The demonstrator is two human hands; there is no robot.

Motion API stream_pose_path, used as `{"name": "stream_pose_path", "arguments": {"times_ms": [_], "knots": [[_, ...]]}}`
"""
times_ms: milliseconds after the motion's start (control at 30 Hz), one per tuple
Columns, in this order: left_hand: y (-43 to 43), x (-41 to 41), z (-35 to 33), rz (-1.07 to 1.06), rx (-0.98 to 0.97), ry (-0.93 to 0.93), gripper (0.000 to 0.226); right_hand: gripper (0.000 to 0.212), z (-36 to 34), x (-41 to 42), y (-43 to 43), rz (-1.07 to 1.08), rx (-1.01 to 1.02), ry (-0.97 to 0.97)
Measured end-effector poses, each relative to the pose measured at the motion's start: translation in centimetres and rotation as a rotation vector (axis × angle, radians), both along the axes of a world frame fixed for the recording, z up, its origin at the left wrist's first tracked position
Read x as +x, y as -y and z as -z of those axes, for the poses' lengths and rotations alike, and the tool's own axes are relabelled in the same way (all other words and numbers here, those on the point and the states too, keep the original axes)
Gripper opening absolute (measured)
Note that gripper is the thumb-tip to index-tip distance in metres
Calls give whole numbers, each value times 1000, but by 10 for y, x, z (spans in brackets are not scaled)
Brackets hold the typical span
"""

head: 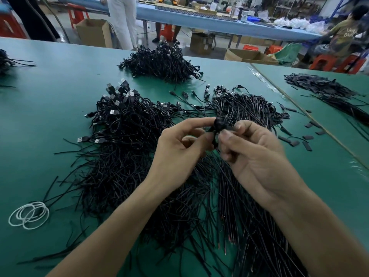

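Cable (219, 124): black, we hold it up over the wire heap (123, 172) on the worktop (50, 116).
Left hand (179, 150): our fingertips pinch the cable.
Right hand (253, 156): we pinch it too.
USB leads (117, 100): heaped far left.

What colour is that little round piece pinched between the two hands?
Black. The head view shows the round piece best.

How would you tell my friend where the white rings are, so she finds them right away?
Start at the big green table. Look at its near left part, left of the black cable pile. There lie the white rings, thin and overlapping, white where everything near them is black.
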State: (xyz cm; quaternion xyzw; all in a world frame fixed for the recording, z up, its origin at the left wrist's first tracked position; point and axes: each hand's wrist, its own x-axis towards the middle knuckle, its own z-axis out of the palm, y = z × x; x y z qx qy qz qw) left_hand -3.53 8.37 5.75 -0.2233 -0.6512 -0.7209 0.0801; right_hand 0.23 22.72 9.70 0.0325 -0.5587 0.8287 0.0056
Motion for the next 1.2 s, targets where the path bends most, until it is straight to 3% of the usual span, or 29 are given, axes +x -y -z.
{"name": "stream_pose_path", "arguments": {"times_ms": [133,367,533,667,733,867,1033,1200], "knots": [[-1,3,-5,163,189,211,32,26,6,-1,-1,-18,-11,70],[0,8,-13,238,231,302,50,31,13,-4,-3,-39,33,88],[-3,12,-11,174,52,171,46,38,11,-3,-5,45,230,16],[-2,7,-3,17,-190,33,9,36,6,-4,-11,166,347,-70],[-4,7,4,-87,-263,-46,30,36,6,-4,-11,212,379,-102],[-6,7,6,-94,-186,41,27,35,6,0,-7,183,340,-131],[-3,5,0,67,39,206,8,33,9,4,-6,66,276,-127],[2,6,-9,233,269,316,26,36,18,4,-6,34,204,-37]]}}
